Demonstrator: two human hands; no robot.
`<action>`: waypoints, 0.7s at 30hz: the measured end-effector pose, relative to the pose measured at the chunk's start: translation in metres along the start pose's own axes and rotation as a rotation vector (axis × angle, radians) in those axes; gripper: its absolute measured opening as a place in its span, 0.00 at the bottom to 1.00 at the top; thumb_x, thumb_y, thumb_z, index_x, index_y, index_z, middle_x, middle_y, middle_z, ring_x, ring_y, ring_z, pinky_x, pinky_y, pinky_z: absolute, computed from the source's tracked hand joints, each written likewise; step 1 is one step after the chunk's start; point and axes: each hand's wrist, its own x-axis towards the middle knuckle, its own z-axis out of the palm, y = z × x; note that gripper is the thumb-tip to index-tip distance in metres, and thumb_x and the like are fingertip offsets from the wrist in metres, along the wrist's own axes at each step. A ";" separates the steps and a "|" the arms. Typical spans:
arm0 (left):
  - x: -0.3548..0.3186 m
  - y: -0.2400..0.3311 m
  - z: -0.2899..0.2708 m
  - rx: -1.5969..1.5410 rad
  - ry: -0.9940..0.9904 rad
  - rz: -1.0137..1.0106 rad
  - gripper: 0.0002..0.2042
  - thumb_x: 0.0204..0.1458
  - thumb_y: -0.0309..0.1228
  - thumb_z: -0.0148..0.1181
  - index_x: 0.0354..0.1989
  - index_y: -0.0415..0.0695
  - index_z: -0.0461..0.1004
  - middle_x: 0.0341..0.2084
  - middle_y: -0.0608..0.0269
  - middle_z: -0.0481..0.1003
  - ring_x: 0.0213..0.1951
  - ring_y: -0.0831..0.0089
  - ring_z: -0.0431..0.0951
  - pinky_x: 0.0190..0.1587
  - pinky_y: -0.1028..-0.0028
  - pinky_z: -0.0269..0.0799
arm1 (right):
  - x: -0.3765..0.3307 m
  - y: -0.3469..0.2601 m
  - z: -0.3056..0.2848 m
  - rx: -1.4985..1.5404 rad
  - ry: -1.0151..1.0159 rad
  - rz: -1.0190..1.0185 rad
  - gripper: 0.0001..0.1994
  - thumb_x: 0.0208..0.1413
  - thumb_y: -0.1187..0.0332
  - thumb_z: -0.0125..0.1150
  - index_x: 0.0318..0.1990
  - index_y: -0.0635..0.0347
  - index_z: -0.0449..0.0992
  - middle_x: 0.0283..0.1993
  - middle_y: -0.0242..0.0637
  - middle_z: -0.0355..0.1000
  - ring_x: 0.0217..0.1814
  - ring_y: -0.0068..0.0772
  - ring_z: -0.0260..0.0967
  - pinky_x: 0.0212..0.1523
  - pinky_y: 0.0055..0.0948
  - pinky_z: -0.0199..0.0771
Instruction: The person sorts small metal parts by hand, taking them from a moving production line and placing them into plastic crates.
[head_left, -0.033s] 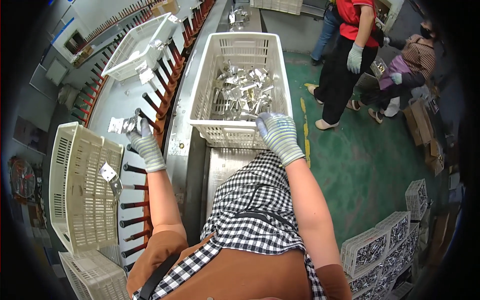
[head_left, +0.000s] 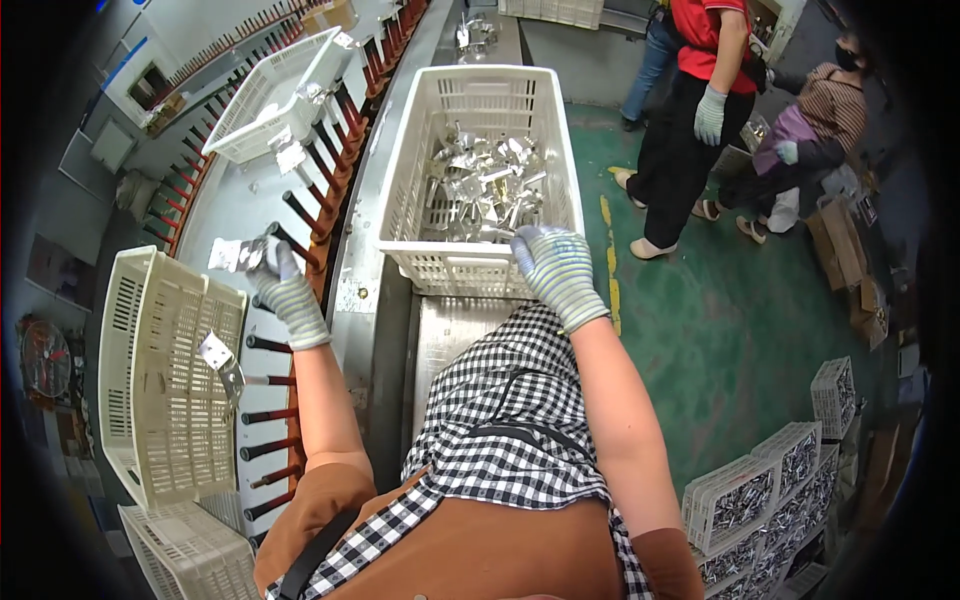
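My left hand [head_left: 291,298], in a striped grey work glove, is closed on a shiny metal bracket [head_left: 232,255] with a flat plate. It holds the bracket at the row of dark-tipped rods [head_left: 302,214], and the fingers partly hide where the two meet. Curled over the near right corner of a white plastic crate [head_left: 450,250] is my gloved right hand [head_left: 557,270]. Loose shiny metal parts [head_left: 490,185] lie heaped inside that crate. Nearer to me, another bracket [head_left: 218,356] hangs on a rod.
A white crate [head_left: 262,110] stands beyond the rods, and an upright cream crate [head_left: 175,385] is at left. Crates of metal parts [head_left: 740,490] are stacked at lower right. On the green floor [head_left: 665,330], a person in red [head_left: 715,55] stands near another in stripes [head_left: 835,105].
The rods and the hanging bracket have shifted slightly toward me. My left hand has moved a little left with its bracket, while my right hand stays on the crate.
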 end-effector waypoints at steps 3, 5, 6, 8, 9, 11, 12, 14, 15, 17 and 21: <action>-0.008 0.053 0.008 0.016 0.136 0.308 0.22 0.52 0.26 0.58 0.55 0.36 0.62 0.49 0.53 0.70 0.47 0.68 0.70 0.52 0.70 0.64 | -0.001 0.001 0.003 0.012 -0.027 -0.006 0.13 0.56 0.58 0.49 0.30 0.56 0.75 0.27 0.40 0.74 0.33 0.42 0.72 0.37 0.41 0.69; -0.008 0.071 0.016 -0.013 0.133 0.408 0.20 0.53 0.23 0.54 0.56 0.35 0.62 0.50 0.52 0.69 0.49 0.67 0.69 0.53 0.69 0.64 | -0.002 0.002 0.000 0.063 0.022 -0.008 0.13 0.56 0.60 0.48 0.33 0.58 0.75 0.29 0.43 0.74 0.34 0.45 0.71 0.38 0.42 0.68; -0.005 0.075 0.018 0.034 0.097 0.461 0.20 0.53 0.22 0.52 0.56 0.35 0.61 0.51 0.52 0.69 0.50 0.67 0.69 0.53 0.70 0.64 | -0.001 0.003 -0.001 0.070 0.018 -0.021 0.13 0.56 0.60 0.48 0.33 0.58 0.75 0.29 0.43 0.74 0.34 0.45 0.71 0.38 0.42 0.68; -0.018 0.095 0.038 -0.141 0.075 0.368 0.20 0.54 0.21 0.52 0.56 0.36 0.61 0.52 0.54 0.69 0.51 0.72 0.67 0.52 0.74 0.63 | 0.000 0.002 -0.003 0.068 0.001 -0.011 0.13 0.56 0.60 0.48 0.33 0.57 0.76 0.30 0.43 0.74 0.34 0.45 0.72 0.39 0.42 0.68; -0.019 0.093 0.047 -0.133 0.043 0.429 0.20 0.54 0.21 0.52 0.56 0.37 0.62 0.52 0.55 0.69 0.51 0.72 0.67 0.52 0.74 0.63 | -0.001 0.000 -0.004 0.034 -0.023 0.016 0.13 0.56 0.60 0.48 0.34 0.58 0.76 0.30 0.43 0.74 0.35 0.45 0.72 0.39 0.42 0.68; -0.032 0.082 0.056 -0.079 -0.089 0.345 0.19 0.53 0.22 0.54 0.54 0.37 0.65 0.51 0.55 0.69 0.51 0.71 0.67 0.52 0.73 0.63 | -0.002 0.001 0.001 0.031 0.015 -0.011 0.13 0.56 0.60 0.49 0.33 0.57 0.76 0.30 0.42 0.74 0.34 0.44 0.72 0.39 0.42 0.69; -0.042 0.079 0.062 -0.038 -0.192 0.198 0.18 0.53 0.23 0.55 0.53 0.37 0.67 0.51 0.55 0.69 0.51 0.71 0.67 0.53 0.73 0.63 | -0.002 0.001 0.003 0.026 0.052 -0.026 0.13 0.56 0.59 0.49 0.32 0.56 0.75 0.29 0.41 0.74 0.34 0.43 0.72 0.38 0.42 0.69; -0.057 0.092 0.086 -0.158 -0.558 0.180 0.12 0.47 0.28 0.61 0.39 0.37 0.75 0.46 0.49 0.71 0.51 0.66 0.70 0.51 0.71 0.67 | -0.002 0.000 0.003 0.021 0.015 -0.039 0.14 0.56 0.60 0.49 0.35 0.60 0.76 0.32 0.43 0.75 0.36 0.45 0.72 0.41 0.42 0.69; -0.066 0.086 0.095 0.021 -0.702 0.206 0.14 0.47 0.31 0.61 0.41 0.37 0.74 0.47 0.48 0.70 0.51 0.62 0.70 0.53 0.69 0.66 | -0.003 0.002 0.004 0.024 0.012 -0.028 0.13 0.56 0.60 0.49 0.34 0.60 0.76 0.32 0.44 0.75 0.36 0.45 0.72 0.41 0.42 0.69; -0.077 0.069 0.098 0.204 -0.830 0.227 0.16 0.47 0.34 0.61 0.42 0.37 0.74 0.48 0.46 0.69 0.52 0.58 0.70 0.54 0.67 0.65 | -0.002 0.002 0.004 0.040 -0.008 -0.001 0.13 0.55 0.61 0.50 0.34 0.59 0.76 0.32 0.45 0.75 0.35 0.46 0.72 0.40 0.42 0.69; -0.083 0.033 0.093 0.128 -0.637 0.109 0.20 0.47 0.37 0.60 0.47 0.39 0.72 0.51 0.42 0.66 0.56 0.50 0.64 0.60 0.63 0.58 | -0.002 -0.001 0.000 0.038 0.026 -0.018 0.12 0.55 0.61 0.51 0.33 0.59 0.76 0.30 0.44 0.74 0.34 0.45 0.72 0.40 0.41 0.69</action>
